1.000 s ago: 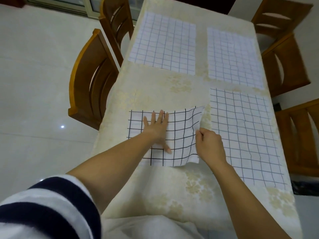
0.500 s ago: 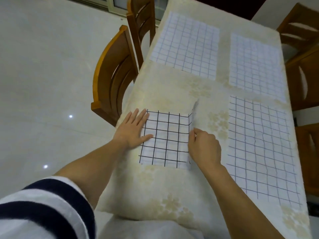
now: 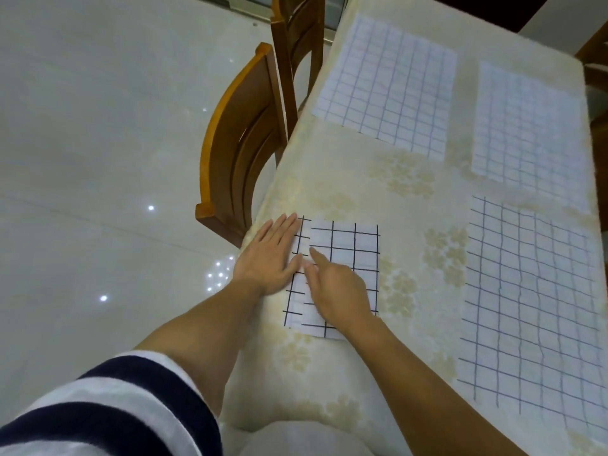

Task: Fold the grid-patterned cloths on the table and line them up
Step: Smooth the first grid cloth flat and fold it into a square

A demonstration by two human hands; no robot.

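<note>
The folded bold-grid cloth (image 3: pixel 348 255) is laid near the left edge of the desk (image 3: pixel 345 179). Its left margin is pressed by the left hand (image 3: pixel 269 258), fingers straight. Its upper layer is touched by the right hand (image 3: pixel 339 291), index finger extended; whether that edge is pinched cannot be told. A near unfolded cloth (image 3: pixel 533 307) is spread to the right, with a far-left cloth (image 3: pixel 388 83) and a far-right cloth (image 3: pixel 526 126) beyond.

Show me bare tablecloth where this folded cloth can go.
Widest bare patch: mid-table, bordered by the folded cloth, far left cloth and near right cloth. Another strip lies between the folded cloth and the near edge of the table. Crowded: right side and far end, under flat cloths.
</note>
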